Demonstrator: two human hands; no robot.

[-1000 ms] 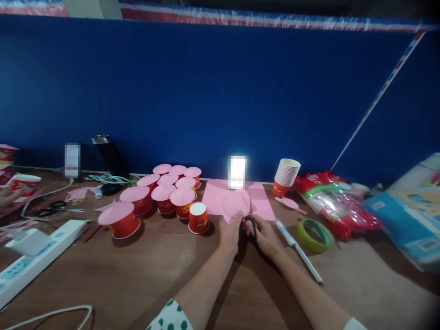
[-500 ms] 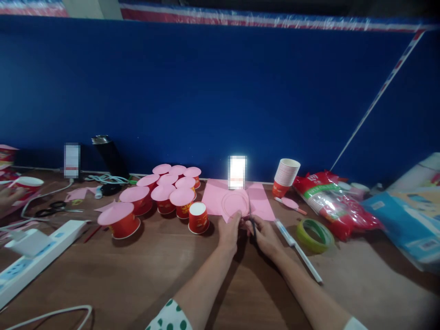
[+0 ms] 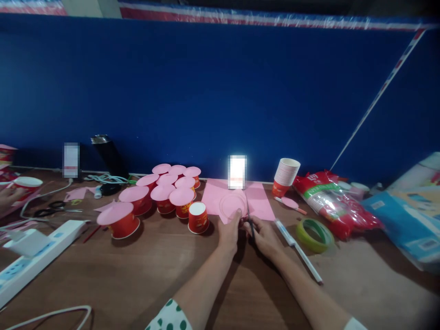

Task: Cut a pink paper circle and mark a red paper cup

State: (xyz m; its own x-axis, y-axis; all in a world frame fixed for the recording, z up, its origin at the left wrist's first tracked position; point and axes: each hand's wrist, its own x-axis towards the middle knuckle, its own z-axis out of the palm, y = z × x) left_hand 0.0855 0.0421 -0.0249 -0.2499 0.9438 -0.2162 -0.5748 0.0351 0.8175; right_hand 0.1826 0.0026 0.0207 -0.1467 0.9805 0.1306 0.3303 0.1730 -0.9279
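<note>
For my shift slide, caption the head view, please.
Left hand holds pink paper marked with circles; right hand holds scissors, red cups to the left.

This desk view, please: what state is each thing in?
Left hand, holding pink paper
Right hand, gripping scissors
Scissors, blade opening unclear
Pink sheet, lying flat
Pink-topped cups, covered
White-topped cup, uncovered
Cup stack, nested
Tape roll, lying flat
White pen, lying down
Middle phone, screen lit
Black flask, standing, looks tilted
Loose scissors, lying down
</note>
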